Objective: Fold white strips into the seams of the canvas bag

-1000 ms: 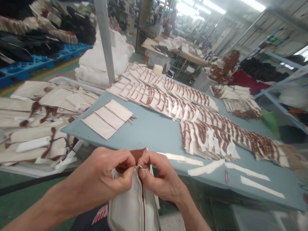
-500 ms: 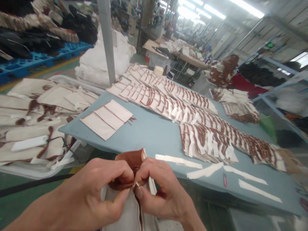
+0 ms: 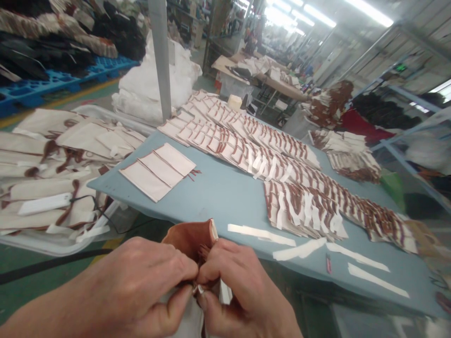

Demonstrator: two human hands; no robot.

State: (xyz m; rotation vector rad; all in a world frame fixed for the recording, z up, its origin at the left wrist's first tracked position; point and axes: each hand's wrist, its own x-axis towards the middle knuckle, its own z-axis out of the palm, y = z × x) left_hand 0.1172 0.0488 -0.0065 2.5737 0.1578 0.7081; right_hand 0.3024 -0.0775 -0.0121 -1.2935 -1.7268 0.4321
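Note:
Low in the head view, my left hand [image 3: 141, 281] and my right hand [image 3: 239, 286] meet, fingers pinched together on a cream canvas pouch with a brown leather tab [image 3: 192, 237]. The tab sticks up between my thumbs, and the pouch body hangs mostly hidden under my hands. Both hands are just in front of the near edge of the light blue table [image 3: 225, 192]. Three flat cream pouches [image 3: 158, 171] lie side by side on the table's left part.
Long overlapping rows of cream pouches with brown trim [image 3: 282, 164] cover the table's far and right side. White paper strips [image 3: 262, 234] lie near the front edge. A tray of finished pouches [image 3: 52, 178] stands at left, behind a grey post [image 3: 160, 61].
My hands have sunk lower in the view and closed tighter over the pouch. More of the brown leather tab now stands up above my fingers.

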